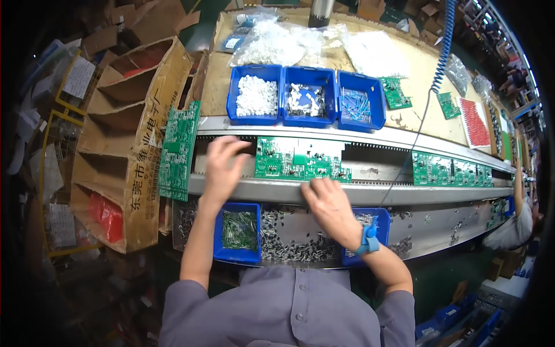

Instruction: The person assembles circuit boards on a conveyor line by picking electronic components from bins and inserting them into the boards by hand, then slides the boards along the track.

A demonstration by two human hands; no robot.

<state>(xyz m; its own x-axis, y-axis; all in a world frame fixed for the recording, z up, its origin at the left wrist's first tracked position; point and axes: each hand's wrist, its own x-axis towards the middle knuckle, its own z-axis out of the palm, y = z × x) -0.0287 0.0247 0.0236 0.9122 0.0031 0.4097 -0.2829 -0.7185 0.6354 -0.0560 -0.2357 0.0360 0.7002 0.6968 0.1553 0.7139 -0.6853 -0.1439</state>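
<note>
A green circuit board (300,159) with several small dark parts on it lies in the metal conveyor track in front of me. My left hand (224,165) hovers at the board's left end, fingers apart and slightly bent, with nothing visible between them. At the track's front rail, my right hand (330,203) has its fingers bent and close together near the board's lower edge. Whatever they may hold is hidden. A blue band (369,238) circles my right wrist. Left of my left hand, more green boards (178,151) lie across the track, beside a cardboard box.
Behind the track stand blue bins of white parts (257,97), mixed black and white parts (309,102) and blue components (355,108). Nearer me are a bin of wire-leaded parts (239,230) and a half-covered bin (384,222). A coiled blue cable (444,55) hangs at right.
</note>
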